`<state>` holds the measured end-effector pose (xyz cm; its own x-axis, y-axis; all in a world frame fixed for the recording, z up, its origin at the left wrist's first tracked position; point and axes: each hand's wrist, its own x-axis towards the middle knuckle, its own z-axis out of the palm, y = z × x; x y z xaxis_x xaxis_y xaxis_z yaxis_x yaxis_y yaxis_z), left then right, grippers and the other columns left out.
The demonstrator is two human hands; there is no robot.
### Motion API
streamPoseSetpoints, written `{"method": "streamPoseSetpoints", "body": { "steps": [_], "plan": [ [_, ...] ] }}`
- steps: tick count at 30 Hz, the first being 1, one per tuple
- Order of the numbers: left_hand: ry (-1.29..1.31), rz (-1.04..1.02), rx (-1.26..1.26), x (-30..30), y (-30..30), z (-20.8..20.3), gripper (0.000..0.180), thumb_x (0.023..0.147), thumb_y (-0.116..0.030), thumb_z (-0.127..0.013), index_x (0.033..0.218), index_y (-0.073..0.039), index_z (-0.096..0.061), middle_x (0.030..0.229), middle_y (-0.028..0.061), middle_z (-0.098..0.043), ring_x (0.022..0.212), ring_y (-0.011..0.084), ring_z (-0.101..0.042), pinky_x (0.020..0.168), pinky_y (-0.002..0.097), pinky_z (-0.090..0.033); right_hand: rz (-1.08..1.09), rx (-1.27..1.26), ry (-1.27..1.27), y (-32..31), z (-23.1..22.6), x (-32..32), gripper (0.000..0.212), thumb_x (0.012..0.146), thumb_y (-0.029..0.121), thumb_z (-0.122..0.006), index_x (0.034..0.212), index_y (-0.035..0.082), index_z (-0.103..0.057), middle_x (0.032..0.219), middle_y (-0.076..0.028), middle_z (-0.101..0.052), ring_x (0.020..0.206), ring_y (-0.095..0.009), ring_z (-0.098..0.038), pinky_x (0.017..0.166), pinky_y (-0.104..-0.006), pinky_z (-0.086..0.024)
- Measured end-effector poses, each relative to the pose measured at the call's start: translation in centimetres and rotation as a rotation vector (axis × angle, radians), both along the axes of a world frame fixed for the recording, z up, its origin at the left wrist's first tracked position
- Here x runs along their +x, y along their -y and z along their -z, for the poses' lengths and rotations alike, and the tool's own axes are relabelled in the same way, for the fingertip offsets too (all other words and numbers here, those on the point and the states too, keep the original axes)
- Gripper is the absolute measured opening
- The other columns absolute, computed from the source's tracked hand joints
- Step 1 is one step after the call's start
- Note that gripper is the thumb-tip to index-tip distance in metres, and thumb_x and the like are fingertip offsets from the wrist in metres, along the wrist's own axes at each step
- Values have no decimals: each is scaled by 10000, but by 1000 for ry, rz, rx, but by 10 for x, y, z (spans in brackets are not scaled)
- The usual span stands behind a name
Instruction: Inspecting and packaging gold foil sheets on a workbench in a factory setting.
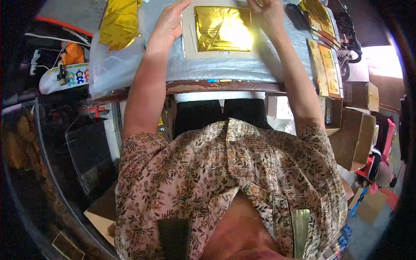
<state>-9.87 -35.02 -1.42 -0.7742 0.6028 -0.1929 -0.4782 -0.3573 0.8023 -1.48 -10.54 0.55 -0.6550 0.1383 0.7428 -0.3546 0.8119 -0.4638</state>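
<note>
Gold foil (209, 31), long axis left-right, parallel to the table (117, 65) near edge, my left hand (170, 22), right hand (270, 19) beside it, either grip I can't tell

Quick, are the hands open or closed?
Left hand: left of the gold packet; partly out of view, can't tell.
Right hand: right of it; same, can't tell.
</note>
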Motion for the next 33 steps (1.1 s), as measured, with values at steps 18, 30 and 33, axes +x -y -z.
{"method": "streamPoseSetpoints", "body": {
  "steps": [18,30,33],
  "plan": [
    [-246,50,74,-2,10,2,299,1046,-214,-617,1239,11,-657,1153,54,-710,1000,116,-676,893,290,-562,-314,678,73,65,-60,-37,182,840,224,-744,850,57,-672,832,-90,-646,873,-292,-632,790,-427,-492],
    [-313,-12,22,14,7,-12,317,1036,-230,-625,1208,25,-700,1103,85,-730,979,127,-671,865,286,-543,2,699,-89,47,-34,-59,155,814,147,-701,937,78,-636,907,-73,-633,852,-280,-616,766,-410,-474],
    [-276,-5,58,0,9,-9,320,1034,-229,-627,1220,23,-694,1110,111,-730,999,163,-695,887,316,-569,416,260,-21,-5,-38,-88,177,926,207,-661,874,40,-685,740,-139,-668,664,-344,-621,622,-443,-506]
  ]
}}
